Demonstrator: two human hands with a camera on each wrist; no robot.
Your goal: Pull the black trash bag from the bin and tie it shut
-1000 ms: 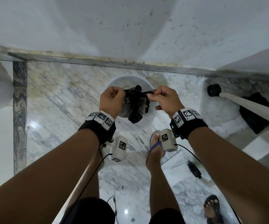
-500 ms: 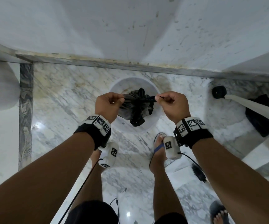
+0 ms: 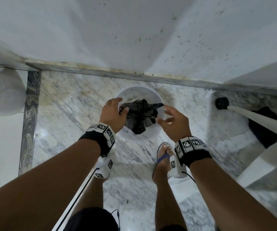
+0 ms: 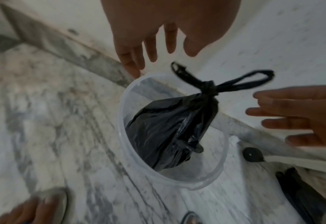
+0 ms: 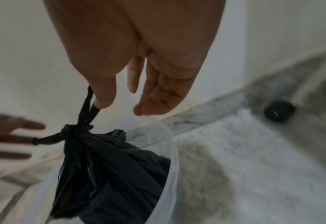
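- Head view: the left hand [image 3: 112,114] and the right hand [image 3: 174,120] hang over a white round bin [image 3: 152,134] that stands on the marble floor [image 3: 67,114], close to the foot of a white wall [image 3: 134,30].
- The black trash bag [image 3: 141,117] lies between the two hands, over the mouth of the bin.
- Left wrist view: the left fingers [image 4: 131,57] are straight and slightly spread and hold nothing. A short black tail of the bag ends just beyond their tips, apart from them.
- The bag's neck is drawn into a tight knot [image 4: 209,87], and a long loop [image 4: 254,77] sticks out from it toward the right fingers [image 4: 284,122].
- Those right fingers are spread wide, with a gap between them and the loop.
- Below the knot the bag's bulk sits inside the rim of the bin, while the knot stands above the rim. Whether the bag rests on the bottom cannot be told.
- Right wrist view: the right palm is loose, its fingers relaxed and parted. The loop runs up behind the thumb tip [image 5: 104,94]; whether it touches the thumb cannot be told through the blur.
- Beyond the right fingers, a round black cap [image 3: 221,103] at the end of a white pole lies on the floor, with a dark cloth [image 3: 266,130] beside it.
- Nearer than the fingers, a foot in a blue-strapped sandal [image 3: 164,154] stands just beside the bin.
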